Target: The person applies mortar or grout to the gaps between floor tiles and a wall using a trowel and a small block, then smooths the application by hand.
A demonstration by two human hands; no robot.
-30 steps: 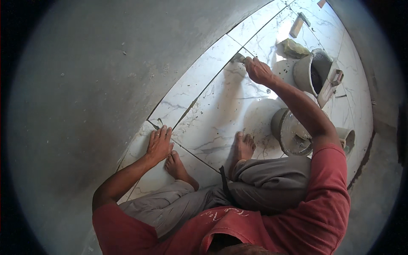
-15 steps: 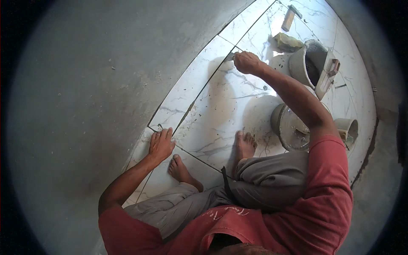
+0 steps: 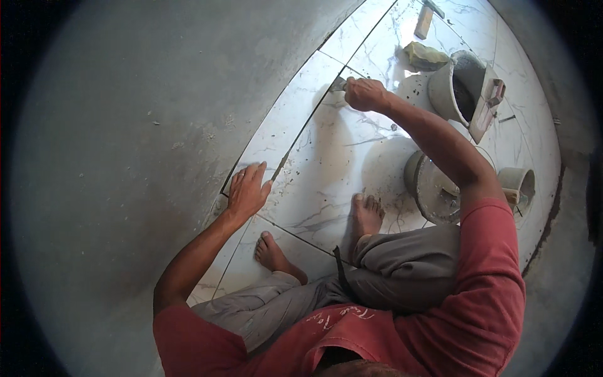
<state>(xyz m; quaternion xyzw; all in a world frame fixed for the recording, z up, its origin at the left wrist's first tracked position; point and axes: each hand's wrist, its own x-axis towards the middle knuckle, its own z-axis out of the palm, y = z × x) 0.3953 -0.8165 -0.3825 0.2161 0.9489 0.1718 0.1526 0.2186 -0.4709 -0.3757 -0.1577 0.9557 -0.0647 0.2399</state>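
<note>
White marbled floor tiles (image 3: 320, 151) lie before me, with a long dark joint (image 3: 312, 113) running between two rows. My right hand (image 3: 366, 94) reaches out at the far end and grips a putty knife (image 3: 340, 83), its blade down at the joint. Its handle is hidden in my fist. My left hand (image 3: 248, 191) rests flat with fingers spread on the narrow tile (image 3: 270, 137) beside the wall, left of the joint. Grey crumbs of grout are scattered along the joint near this hand.
To the right stand a mortar bucket (image 3: 461, 94) with a float (image 3: 487, 107) against it, a round bucket (image 3: 433, 195) and a small container (image 3: 518, 182). Farther off lie a yellowish sponge (image 3: 426, 56) and a wooden-handled hammer (image 3: 424, 22). The grey wall (image 3: 138, 157) borders the left.
My left hand has moved forward and slightly right, from the tile corner onto the narrow tile. My right hand and the putty knife stay nearly in place. The view has shifted slightly.
</note>
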